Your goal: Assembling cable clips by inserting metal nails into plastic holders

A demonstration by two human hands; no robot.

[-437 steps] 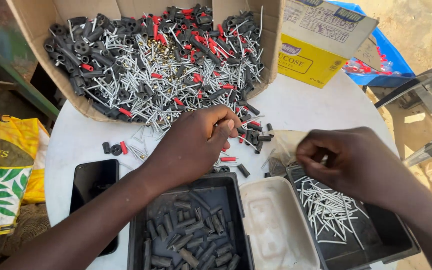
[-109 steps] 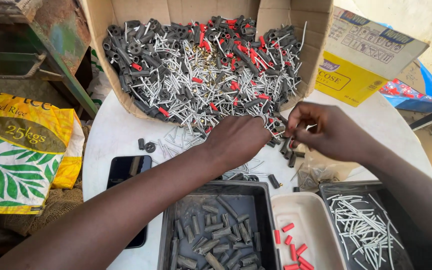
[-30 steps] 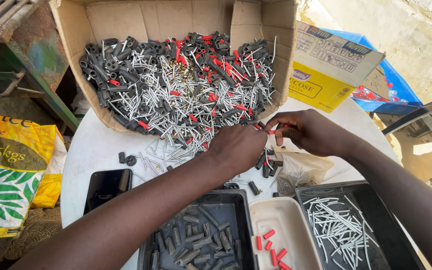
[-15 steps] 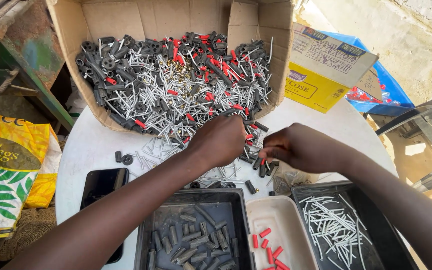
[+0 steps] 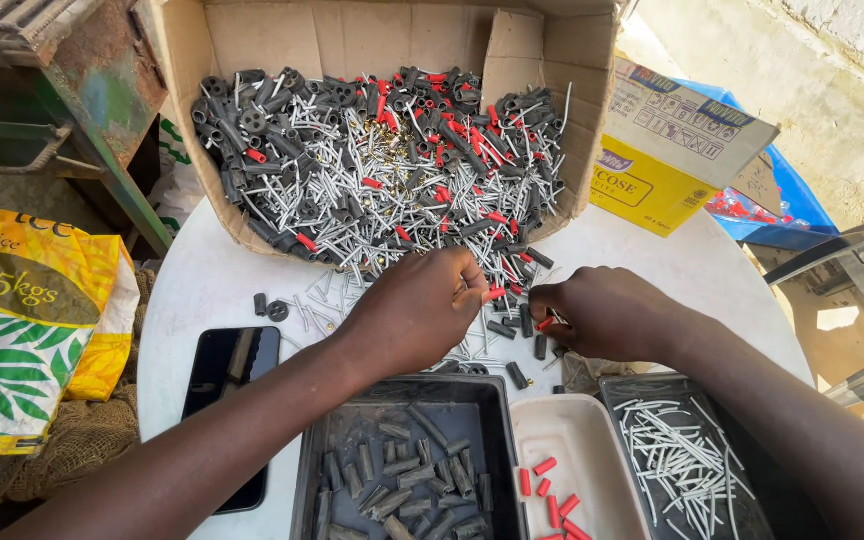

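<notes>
Left hand (image 5: 417, 310) reaching in from lower left, forearm slanting across the round white bench (image 5: 207, 290), knuckles up, fingers curled and pinched onto a small red plastic sleeve (image 5: 493, 294) at the edge of the spilled heap. Right hand (image 5: 607, 312) coming in from lower right, wrist bent inward, fingers closed around a small red-tipped piece (image 5: 546, 323), fingertips just beside those of the left hand. Both hands hovering low over scattered dark grey plastic tubes (image 5: 515, 326) and thin silver metal pins.

Left to right: printed yellow-and-green woven sack (image 5: 27, 320) beside the bench; black smartphone (image 5: 230, 385) lying flat near the left forearm; torn-open brown cardboard box (image 5: 352, 45) at the bench's far side, spilling a mixed pile of grey tubes, red sleeves and silver pins (image 5: 382, 170); black rectangular tray of sorted grey tubes (image 5: 407, 475) under the left wrist; white plastic tray with a few red sleeves (image 5: 562, 470) next to it; black tray of silver pins (image 5: 677, 455) under the right forearm; yellow carton (image 5: 652, 180) and blue object beyond. Bare ground outdoors, rusty green metal frame (image 5: 92, 120) at upper left.

Trays cut off by the lower edge; exact grip inside the right fingers hard to make out.
</notes>
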